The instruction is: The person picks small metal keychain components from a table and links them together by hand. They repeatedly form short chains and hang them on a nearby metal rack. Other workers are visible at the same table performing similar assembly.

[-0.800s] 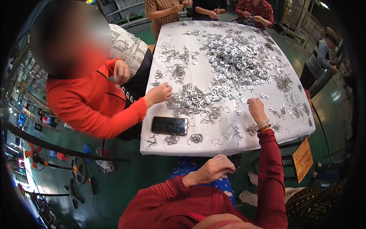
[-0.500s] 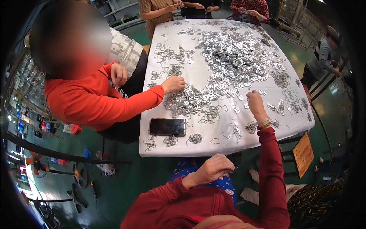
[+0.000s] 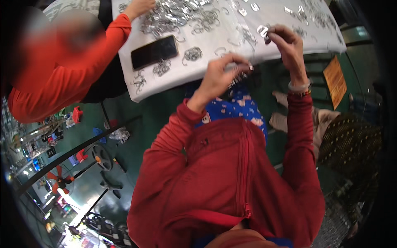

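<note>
My left hand [image 3: 215,78] is in front of the table's near edge, thumb and fingers pinched together. A small shiny bit shows at its fingertips, too blurred to name. Below those fingers is a dark row of small metal pieces [image 3: 237,79]; whether the hand holds it I cannot tell. My right hand [image 3: 288,47] is raised over the table's near right part. Its thumb and forefinger grip a flat silver metal tab [image 3: 262,30] with an opening in it. Similar loose tabs [image 3: 254,7] lie on the white-covered table [image 3: 206,68], beyond my hands.
A black phone [image 3: 154,52] lies near the left corner, beside small heaps of wire hooks [image 3: 192,53]. A big pile of tabs [image 3: 171,16] is beyond it. At left a co-worker's red-orange sleeve [image 3: 111,41] reaches over the table. A wooden stool [image 3: 335,82] stands at right.
The view has tipped down toward my body. My right hand has come back from the loose tabs toward my left hand, now with a tab in its fingers.
</note>
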The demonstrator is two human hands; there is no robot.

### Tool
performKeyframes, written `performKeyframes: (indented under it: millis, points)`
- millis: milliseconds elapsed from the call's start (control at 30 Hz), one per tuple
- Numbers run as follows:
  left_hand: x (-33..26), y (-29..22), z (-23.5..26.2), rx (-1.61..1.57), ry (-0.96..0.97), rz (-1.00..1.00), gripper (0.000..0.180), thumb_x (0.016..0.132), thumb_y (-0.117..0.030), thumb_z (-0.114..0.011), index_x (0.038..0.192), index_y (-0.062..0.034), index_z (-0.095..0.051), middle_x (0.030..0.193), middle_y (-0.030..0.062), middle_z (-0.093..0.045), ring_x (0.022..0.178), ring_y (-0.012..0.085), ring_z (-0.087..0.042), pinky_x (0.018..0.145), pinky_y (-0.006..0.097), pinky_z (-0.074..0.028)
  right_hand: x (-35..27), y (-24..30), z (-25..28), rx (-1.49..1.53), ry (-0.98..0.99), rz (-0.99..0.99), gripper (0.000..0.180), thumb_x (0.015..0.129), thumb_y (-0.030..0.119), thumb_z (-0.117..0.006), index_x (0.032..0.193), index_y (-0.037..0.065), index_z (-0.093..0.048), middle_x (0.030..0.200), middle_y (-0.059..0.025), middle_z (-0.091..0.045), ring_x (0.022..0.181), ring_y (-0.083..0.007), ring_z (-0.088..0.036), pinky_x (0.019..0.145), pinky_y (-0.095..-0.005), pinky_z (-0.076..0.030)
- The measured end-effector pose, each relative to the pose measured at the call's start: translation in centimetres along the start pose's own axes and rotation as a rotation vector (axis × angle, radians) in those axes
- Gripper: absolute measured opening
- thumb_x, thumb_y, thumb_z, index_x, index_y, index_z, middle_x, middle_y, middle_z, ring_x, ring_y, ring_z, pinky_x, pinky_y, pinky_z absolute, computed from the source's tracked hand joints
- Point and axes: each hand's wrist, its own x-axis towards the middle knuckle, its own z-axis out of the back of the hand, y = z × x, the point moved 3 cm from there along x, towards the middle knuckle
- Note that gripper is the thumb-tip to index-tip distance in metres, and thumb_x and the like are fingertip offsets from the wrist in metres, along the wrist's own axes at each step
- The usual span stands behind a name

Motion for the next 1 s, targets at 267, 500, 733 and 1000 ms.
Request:
performKeyframes:
  millis: [267,500,733,1000]
  points:
    - [2.5,-2.4,-0.8,-0.076,0.063,0.018,0.009,0.086,-0.001,-0.059,0.095,0.0025,-0.06,0.089,0.0085,-0.066,0.084,0.014,-0.062,0.079,0.027,-0.051,-3.4,4.3,-2.0,-0.17,-0.101,0.05,0.018,0.08,0.003,-0.065,0.098,-0.001,-0.066,0.083,-0.0047,-0.065,0.08,-0.0091,-0.06,0.073,-0.0216,-0.048]
    - [2.5,-3.5,-2.0,-0.035,0.042,-0.015,0.008,0.085,-0.003,-0.061,0.091,0.0023,-0.063,0.083,0.0071,-0.066,0.079,0.0123,-0.063,0.074,0.026,-0.051,-6.2,6.0,-2.5,-0.181,-0.16,-0.002,0.018,0.08,0.002,-0.064,0.097,-0.002,-0.067,0.086,-0.0059,-0.069,0.079,-0.0088,-0.062,0.071,-0.022,-0.05]
    - [2.3,-2.8,-2.9,0.126,0.082,-0.091,0.008,0.084,-0.003,-0.061,0.092,-0.0008,-0.063,0.084,0.0066,-0.068,0.082,0.0137,-0.064,0.075,0.027,-0.051,-6.8,4.9,-3.6,0.058,-0.321,0.056,0.015,0.077,-0.008,-0.062,0.092,-0.004,-0.067,0.083,-0.0075,-0.066,0.074,-0.0121,-0.061,0.067,-0.022,-0.049]
    - [2.3,-0.2,0.3,0.28,-0.203,-0.146,0.022,0.077,-0.002,-0.067,0.099,-0.0036,-0.064,0.097,0.0073,-0.067,0.084,0.0186,-0.063,0.076,0.029,-0.049,-6.5,2.7,-4.0,0.461,-0.355,0.007,0.015,0.077,-0.014,-0.058,0.089,-0.006,-0.063,0.085,-0.0129,-0.062,0.069,-0.0169,-0.06,0.06,-0.0264,-0.049]
